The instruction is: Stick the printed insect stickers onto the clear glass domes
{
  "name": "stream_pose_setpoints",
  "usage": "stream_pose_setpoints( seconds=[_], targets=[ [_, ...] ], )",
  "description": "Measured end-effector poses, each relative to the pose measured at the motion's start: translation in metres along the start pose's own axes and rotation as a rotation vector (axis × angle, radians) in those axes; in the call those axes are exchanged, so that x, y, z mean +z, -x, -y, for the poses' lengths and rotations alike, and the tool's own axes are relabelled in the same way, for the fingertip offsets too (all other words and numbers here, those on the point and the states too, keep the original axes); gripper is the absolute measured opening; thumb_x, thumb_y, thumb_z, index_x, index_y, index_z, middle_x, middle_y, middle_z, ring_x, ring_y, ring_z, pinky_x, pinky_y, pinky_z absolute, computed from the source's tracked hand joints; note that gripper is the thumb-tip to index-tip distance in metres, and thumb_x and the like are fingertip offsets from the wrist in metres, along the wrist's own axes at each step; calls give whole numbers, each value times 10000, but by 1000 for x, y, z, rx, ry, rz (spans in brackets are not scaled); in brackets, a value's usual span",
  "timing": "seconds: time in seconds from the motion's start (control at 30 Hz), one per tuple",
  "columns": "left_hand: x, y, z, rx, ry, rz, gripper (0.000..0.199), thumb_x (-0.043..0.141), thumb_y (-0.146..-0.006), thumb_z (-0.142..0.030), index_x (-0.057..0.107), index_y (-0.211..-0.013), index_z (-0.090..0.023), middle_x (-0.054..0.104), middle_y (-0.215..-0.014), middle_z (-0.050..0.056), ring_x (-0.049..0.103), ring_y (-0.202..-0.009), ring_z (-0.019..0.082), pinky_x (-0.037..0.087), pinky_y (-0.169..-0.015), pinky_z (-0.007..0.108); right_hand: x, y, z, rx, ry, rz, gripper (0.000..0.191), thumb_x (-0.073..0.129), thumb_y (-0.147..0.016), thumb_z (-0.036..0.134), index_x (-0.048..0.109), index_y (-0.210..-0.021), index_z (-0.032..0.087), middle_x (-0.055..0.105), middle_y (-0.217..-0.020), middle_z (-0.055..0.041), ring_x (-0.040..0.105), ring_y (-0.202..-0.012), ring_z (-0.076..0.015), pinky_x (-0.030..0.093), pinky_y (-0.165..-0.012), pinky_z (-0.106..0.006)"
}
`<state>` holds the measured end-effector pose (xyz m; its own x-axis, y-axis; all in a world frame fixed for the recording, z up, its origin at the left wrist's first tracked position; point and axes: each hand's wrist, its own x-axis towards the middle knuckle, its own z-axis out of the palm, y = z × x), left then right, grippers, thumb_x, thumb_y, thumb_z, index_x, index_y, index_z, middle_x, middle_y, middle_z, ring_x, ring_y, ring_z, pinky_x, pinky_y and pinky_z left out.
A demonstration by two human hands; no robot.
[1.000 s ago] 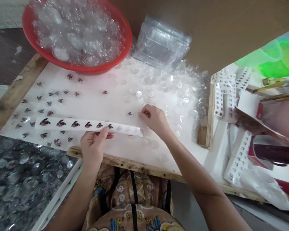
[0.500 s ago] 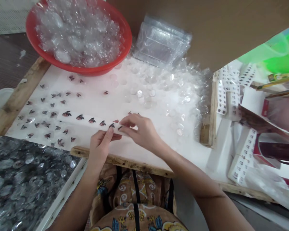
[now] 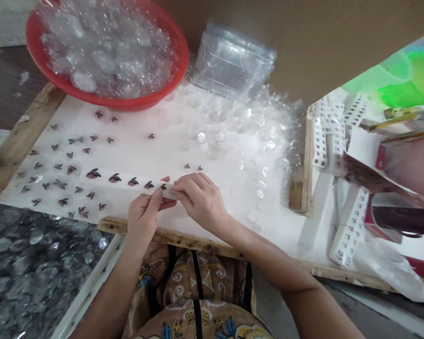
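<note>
A white sticker strip [image 3: 123, 182] printed with a row of small dark-and-red figures runs leftward across the white tabletop [image 3: 134, 150]. Near its right end my left hand [image 3: 148, 207] pinches it, thumb on top and fingers below. My right hand [image 3: 199, 195] has thumb and forefinger pressed together at the very tip of the strip; whether a loose sticker is between them is hidden. Just beyond the right hand lie two small figures [image 3: 193, 167]. Clear round pieces bearing the same figure [image 3: 63, 202] are scattered at the left, and plain clear discs [image 3: 220, 136] lie at the right.
A red basin [image 3: 108, 102] heaped with clear domed pieces stands at the back left, beside a clear plastic box [image 3: 233, 61]. A crate of clear pieces [image 3: 31, 263] sits lower left. Bundled sticker strips [image 3: 349, 226] lie right of a wooden rail [image 3: 305, 169].
My right hand has closed in on the strip's end, and its fingers now cover the last figure there. The two figures beyond it have come into fuller view. The whole view has shifted slightly.
</note>
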<state>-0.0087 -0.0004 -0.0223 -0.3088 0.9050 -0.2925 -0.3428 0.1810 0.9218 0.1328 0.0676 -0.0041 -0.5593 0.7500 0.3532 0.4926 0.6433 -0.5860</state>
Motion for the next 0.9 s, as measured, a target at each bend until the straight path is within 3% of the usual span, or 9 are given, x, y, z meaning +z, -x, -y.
stream_pose_setpoints(
  seconds=[0.1,0.17,0.3,0.4,0.47,0.73,0.9],
  targets=[
    [0,0,0,-9,24,-7,271,679,-903,-392,797,-894,-147,734,-1234,101,759,-822,198,666,-756,327,-4,-2,1,-8,-95,-7,124,533,-970,165,597,-870,204,704,-921,-67,636,-921,-191,507,-819,-344],
    [0,0,0,-10,42,-26,262,688,-896,-390,796,-872,-152,739,-1221,97,758,-808,190,666,-748,318,-14,-5,-2,67,-199,-23,111,543,-958,178,583,-861,213,679,-913,-53,630,-918,-180,514,-799,-334],
    [-1,-3,-1,14,142,-57,244,723,-863,-391,786,-811,-162,765,-1149,90,744,-710,165,665,-665,299,-47,-11,-26,404,-278,-131,62,583,-910,233,572,-850,227,643,-834,-11,594,-756,-144,489,-669,-295],
    [-2,-4,-2,6,199,-41,221,746,-837,-382,784,-814,-165,788,-1064,88,734,-668,161,656,-603,284,-63,-8,-52,633,-211,-47,89,635,-855,265,578,-799,225,623,-737,11,537,-655,-128,433,-598,-278],
    [-2,-5,-2,1,206,-40,220,750,-829,-381,780,-805,-164,793,-1039,87,737,-687,165,649,-589,268,-64,-3,-65,697,-176,40,104,645,-831,271,581,-765,222,604,-698,19,505,-615,-120,402,-568,-273],
    [-2,-5,-3,-14,127,-62,284,731,-813,-430,741,-769,-149,786,-1061,106,729,-704,174,645,-592,282,-50,-1,-71,697,-72,128,78,624,-807,273,593,-759,220,620,-692,8,512,-601,-129,395,-578,-274],
    [-2,-5,-3,-4,160,-50,250,736,-825,-393,748,-759,-152,787,-1055,93,728,-712,166,646,-601,272,-39,-1,-69,580,105,160,62,585,-824,198,630,-782,205,641,-823,-33,527,-627,-130,404,-632,-287]
  ],
)
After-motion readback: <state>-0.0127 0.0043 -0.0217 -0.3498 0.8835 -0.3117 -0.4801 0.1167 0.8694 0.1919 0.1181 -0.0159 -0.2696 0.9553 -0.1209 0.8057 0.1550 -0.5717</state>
